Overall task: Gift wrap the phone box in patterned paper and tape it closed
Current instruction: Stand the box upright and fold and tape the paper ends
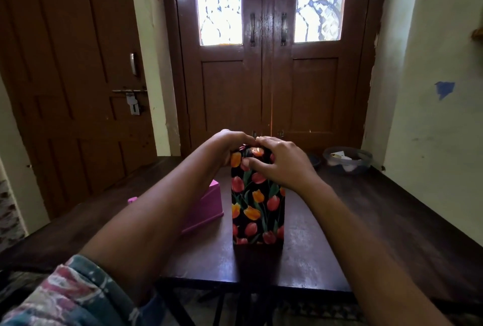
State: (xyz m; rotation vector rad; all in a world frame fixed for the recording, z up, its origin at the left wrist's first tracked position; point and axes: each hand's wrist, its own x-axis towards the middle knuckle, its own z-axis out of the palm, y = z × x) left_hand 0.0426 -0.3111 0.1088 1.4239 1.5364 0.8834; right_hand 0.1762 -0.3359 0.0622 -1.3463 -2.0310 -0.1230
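Note:
The phone box (257,210) stands upright on its short end in the middle of the dark wooden table (366,221), covered in black paper with red and orange tulips. Both hands are at its top end. My left hand (227,146) curls round the top left corner from the left side. My right hand (281,162) lies over the top right, thumb on the near face and fingers curved over the paper folds at the top. The top end's folds are mostly hidden under my fingers. No tape is visible.
A pink plastic object (206,208) sits on the table just left of the box, partly behind my left forearm. A clear plastic bowl (347,159) with scraps stands at the far right of the table. Brown doors rise behind the table.

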